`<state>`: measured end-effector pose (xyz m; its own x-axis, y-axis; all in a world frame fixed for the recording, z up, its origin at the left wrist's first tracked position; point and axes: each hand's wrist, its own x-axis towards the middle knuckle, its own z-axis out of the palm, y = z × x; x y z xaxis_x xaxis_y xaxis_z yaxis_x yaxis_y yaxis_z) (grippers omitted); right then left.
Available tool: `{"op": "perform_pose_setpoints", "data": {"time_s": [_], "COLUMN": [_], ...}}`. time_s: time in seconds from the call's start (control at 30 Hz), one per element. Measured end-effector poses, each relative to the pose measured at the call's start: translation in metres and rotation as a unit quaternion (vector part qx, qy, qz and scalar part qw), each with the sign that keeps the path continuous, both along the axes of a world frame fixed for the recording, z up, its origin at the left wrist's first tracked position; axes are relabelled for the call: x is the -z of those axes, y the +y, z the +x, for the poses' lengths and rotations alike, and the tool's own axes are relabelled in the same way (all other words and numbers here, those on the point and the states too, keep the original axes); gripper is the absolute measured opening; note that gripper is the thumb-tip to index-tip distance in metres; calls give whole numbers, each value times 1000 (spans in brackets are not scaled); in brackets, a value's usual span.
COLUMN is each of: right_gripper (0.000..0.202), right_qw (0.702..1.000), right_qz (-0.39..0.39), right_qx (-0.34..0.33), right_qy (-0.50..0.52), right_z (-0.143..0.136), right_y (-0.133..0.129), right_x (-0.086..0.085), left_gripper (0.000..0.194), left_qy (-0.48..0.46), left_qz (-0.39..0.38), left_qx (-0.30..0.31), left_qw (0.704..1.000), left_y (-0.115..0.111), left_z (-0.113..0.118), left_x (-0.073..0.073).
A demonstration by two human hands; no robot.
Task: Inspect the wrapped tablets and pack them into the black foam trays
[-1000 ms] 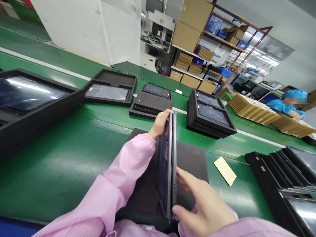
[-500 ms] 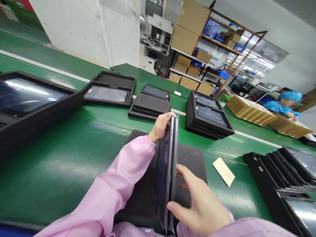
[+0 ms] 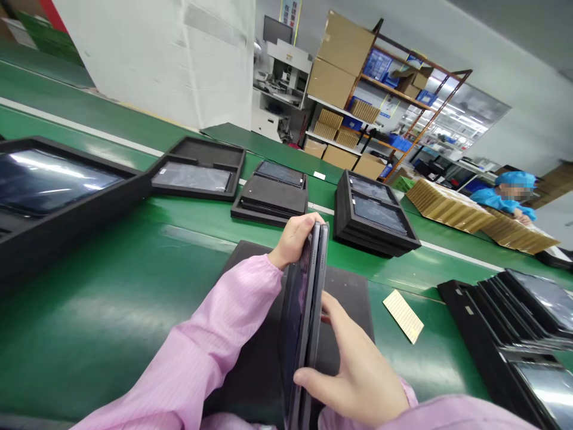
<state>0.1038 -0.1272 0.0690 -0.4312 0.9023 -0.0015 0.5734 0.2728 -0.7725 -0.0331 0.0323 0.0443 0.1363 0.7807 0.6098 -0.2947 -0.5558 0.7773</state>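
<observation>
Two thin tablets [image 3: 308, 310] stand on edge, face to back, above a black foam mat [image 3: 349, 298]. My left hand [image 3: 295, 239] is wrapped round their far top end. The left one shows a dark glossy screen; grey edges with small speaker holes face me. Beside their near part is my right hand [image 3: 358, 364], its thumb against the edge and its fingers on the right-hand tablet's outer face. A yellowish label sheet [image 3: 403, 316] lies on the green table to the right of the mat.
Black foam trays with tablets stand at the left [image 3: 67, 221], far left-centre [image 3: 197, 178], centre [image 3: 273, 194] and right-centre [image 3: 373, 218]. A black box [image 3: 483, 346] holds several upright tablets at right. A person in a blue cap [image 3: 504, 194] sits beyond cardboard dividers [image 3: 447, 206].
The view has shifted slightly. The tablets' far end sits a little lower and further right in view, and my right thumb appears slightly further left. Both hands keep their hold.
</observation>
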Motion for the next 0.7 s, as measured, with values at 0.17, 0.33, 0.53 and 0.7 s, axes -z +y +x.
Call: {"op": "perform_pose_setpoints", "data": {"time_s": [0.17, 0.33, 0.53, 0.7], "right_gripper": [74, 69, 46, 45], "right_qw": [998, 989, 973, 953], "right_qz": [-26, -21, 89, 158], "right_qx": [49, 135, 210, 246], "right_qy": [36, 62, 43, 76], "right_z": [-8, -26, -36, -20], "right_y": [-1, -5, -10, 7], "right_x": [2, 6, 19, 25], "left_gripper": [65, 66, 64, 51], "left_qy": [0, 20, 37, 16], "left_qz": [29, 38, 29, 3], "left_qx": [3, 10, -23, -134], "left_qw": [1000, 999, 999, 991], "left_y": [-5, -15, -20, -10], "left_z": [2, 3, 12, 18], "left_x": [-2, -7, -7, 5]}}
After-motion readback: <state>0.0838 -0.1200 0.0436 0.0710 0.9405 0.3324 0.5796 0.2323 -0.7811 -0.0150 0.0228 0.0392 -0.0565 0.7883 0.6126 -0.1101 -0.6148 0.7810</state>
